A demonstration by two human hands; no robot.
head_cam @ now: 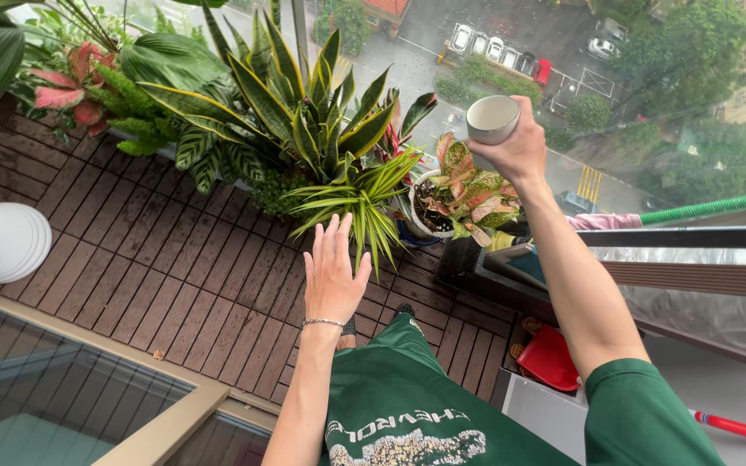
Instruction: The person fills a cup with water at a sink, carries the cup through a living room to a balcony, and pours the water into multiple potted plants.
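The right hand (515,148) gripped a grey cup (491,118), raised and tipped sideways above the pink-and-green leafed plant in a white pot (462,197); no water showed leaving it, so the pouring looked barely begun or just finished. The left hand (332,274) hovered empty, fingers spread, over the wooden deck floor (174,267) near the striped spider plant (358,204). The tall snake plant (291,112) crowded in just beside, and a red dustpan (550,358) lay below the right arm.
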